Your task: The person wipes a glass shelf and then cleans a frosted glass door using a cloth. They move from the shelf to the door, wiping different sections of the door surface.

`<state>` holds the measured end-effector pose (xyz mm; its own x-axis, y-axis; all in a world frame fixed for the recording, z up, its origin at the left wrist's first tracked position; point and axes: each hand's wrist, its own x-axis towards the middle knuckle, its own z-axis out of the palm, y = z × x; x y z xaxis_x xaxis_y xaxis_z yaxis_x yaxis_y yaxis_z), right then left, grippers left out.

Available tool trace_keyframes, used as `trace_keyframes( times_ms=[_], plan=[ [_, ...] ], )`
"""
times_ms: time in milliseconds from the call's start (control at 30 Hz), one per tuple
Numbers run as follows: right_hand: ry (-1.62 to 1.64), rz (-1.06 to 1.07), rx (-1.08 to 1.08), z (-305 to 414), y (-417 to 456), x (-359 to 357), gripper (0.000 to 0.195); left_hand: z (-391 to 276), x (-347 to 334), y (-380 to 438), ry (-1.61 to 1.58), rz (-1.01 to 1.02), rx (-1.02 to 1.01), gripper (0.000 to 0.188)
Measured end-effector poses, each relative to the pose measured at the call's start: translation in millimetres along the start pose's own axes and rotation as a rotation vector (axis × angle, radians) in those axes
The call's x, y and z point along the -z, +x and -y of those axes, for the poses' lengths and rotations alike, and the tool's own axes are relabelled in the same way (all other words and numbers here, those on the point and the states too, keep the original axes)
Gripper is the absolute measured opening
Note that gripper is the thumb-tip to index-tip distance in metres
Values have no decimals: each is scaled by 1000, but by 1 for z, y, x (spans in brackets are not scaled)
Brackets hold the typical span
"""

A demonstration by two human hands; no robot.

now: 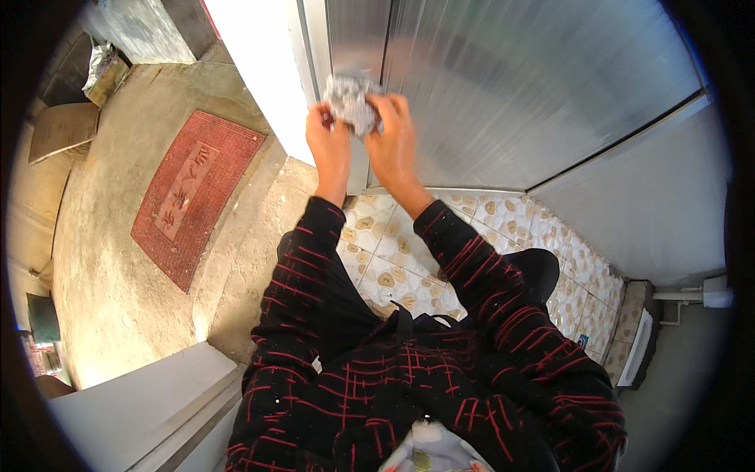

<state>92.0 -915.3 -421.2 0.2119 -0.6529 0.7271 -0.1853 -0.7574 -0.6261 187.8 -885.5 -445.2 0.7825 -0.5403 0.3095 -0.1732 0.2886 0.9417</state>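
A crumpled grey-and-white cloth (354, 103) is bunched between my two hands in front of a metal door panel (472, 100). My left hand (330, 144) grips the cloth's left lower side, near the door's edge strip. On the right side of the cloth are the fingers of my right hand (392, 138), closed on it. Whether the cloth touches the panel I cannot tell. Blurred reflections show on the panel's shiny ribbed surface.
Patterned floor tiles (395, 248) lie below the door. A red doormat (197, 197) bearing writing lies on the concrete floor at left. A white frame (153, 407) stands at lower left, a pipe (678, 296) at right.
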Motion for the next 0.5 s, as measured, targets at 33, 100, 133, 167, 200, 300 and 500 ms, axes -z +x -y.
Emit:
trace_keyframes(
  times_ms=[33,100,133,167,200,300,500],
  plan=[
    [-12,13,-34,-18,-14,-7,37,21,1,-8,-22,9,103,15],
    [-7,43,-143,-40,-43,-19,35,67,7,-20,-122,-5,275,17],
    [10,44,-211,-50,-55,-26,35,82,9,-24,-104,-18,325,14],
    [27,45,-276,-60,-66,-32,34,96,11,-26,-89,-31,372,11],
    [46,47,-342,-65,-74,-38,34,115,15,-26,-49,-30,364,12],
    [112,45,-531,-83,-97,-47,36,141,16,-36,-43,-17,443,13],
    [451,33,-1240,-143,-133,-82,27,236,34,-41,-125,98,829,19]
  ],
)
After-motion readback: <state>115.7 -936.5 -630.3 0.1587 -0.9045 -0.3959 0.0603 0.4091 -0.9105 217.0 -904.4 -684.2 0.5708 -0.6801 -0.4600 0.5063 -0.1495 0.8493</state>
